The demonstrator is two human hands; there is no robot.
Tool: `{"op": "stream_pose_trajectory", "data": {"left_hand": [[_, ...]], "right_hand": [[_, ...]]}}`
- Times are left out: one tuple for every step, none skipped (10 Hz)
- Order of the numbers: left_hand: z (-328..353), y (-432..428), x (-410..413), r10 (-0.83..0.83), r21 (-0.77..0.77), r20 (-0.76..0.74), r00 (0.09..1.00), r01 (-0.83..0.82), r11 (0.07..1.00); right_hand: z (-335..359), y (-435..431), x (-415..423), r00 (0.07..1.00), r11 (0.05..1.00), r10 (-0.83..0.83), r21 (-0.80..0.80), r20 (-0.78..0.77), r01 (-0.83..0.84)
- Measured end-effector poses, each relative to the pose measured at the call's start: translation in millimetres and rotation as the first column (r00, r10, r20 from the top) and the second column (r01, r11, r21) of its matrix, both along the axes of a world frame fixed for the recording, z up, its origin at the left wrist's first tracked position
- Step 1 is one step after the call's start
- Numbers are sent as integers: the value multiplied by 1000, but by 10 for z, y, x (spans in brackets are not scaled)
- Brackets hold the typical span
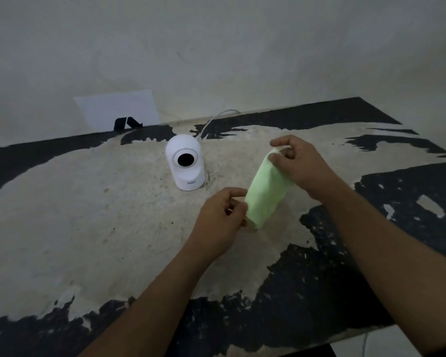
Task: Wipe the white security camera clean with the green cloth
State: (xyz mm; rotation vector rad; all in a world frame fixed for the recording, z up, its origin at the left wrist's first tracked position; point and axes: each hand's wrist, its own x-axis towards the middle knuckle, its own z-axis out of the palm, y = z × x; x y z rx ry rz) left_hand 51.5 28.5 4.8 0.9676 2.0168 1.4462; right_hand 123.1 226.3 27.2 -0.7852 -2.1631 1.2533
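Note:
The white security camera (pixel 185 162) stands upright near the middle of the worn table (pixel 88 215), its dark round lens facing me. A white cable (pixel 211 121) runs from its back toward the wall. The light green cloth (pixel 267 191) is stretched in the air to the right of the camera, apart from it. My right hand (pixel 298 164) pinches the cloth's upper end between thumb and fingers. My left hand (pixel 220 219) pinches its lower end, in front of the camera.
The table top is pale with peeled black patches and ends near the bottom right. A white sheet (pixel 119 109) leans against the wall behind the table, with a small black stand (pixel 126 123) in front of it.

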Motion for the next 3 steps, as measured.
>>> {"op": "stream_pose_trajectory", "data": {"left_hand": [[-23, -97, -27, -196, -224, -191, 962, 152, 963], [-1, -240, -144, -190, -332, -339, 921, 72, 940], [-16, -481, -464, -50, -350, -511, 858, -155, 924]], "right_hand": [[-3, 113, -344, 928, 947, 238, 142, 287, -288], [-47, 114, -619, 857, 869, 269, 272, 440, -413], [-131, 32, -903, 815, 800, 272, 350, 512, -487]]}}
